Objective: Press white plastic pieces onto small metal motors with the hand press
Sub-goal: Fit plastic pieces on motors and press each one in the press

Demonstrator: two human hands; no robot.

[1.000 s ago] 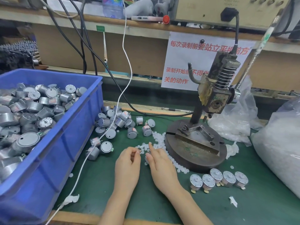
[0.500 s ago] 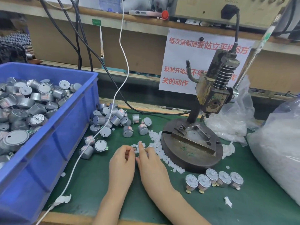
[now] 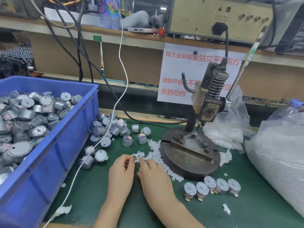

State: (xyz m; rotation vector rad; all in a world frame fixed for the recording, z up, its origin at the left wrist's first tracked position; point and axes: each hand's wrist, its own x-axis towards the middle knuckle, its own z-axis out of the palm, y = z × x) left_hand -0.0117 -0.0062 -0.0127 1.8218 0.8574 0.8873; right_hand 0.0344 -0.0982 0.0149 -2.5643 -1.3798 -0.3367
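Moved: left hand (image 3: 121, 171), right hand (image 3: 155, 177) edged toward 12 o'clock into white plastic pieces (image 3: 155, 153), 9 o'clock of hand press (image 3: 206, 111).
Fingers: left pinched one; right lay straight.
Risk: loose pinch could drop piece.

A small factory assembly bench: a blue plastic crate (image 3: 49, 170) heaped with round silver metal motors (image 3: 26, 112), a rusty iron hand press (image 3: 207, 111) on green matting (image 3: 246, 211), a beige electrical unit (image 3: 205, 14) shelved above.
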